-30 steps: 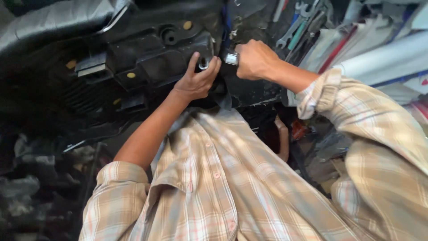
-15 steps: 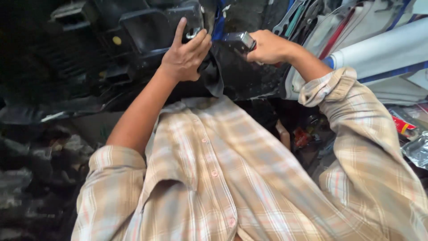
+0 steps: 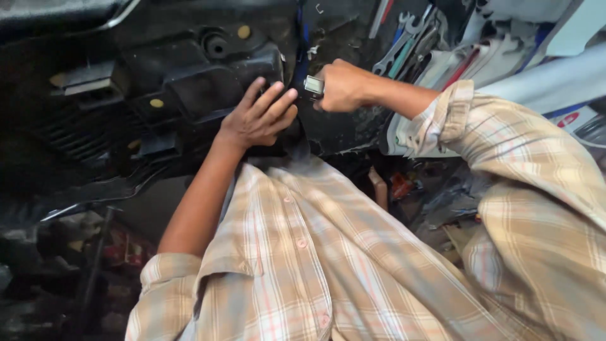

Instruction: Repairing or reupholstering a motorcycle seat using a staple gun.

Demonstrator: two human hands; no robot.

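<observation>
Left hand [image 3: 257, 120] lies open-fingered on black panel [image 3: 189, 82]; right hand [image 3: 338, 85] grips small metal tool [image 3: 313, 85]

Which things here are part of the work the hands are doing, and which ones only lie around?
In use:
- left hand, flat on the black plastic moulded panel
- right hand, closed on a small silver metal tool

Lying about:
- steel spanners at upper right
- white rolled sheets on the right
</observation>
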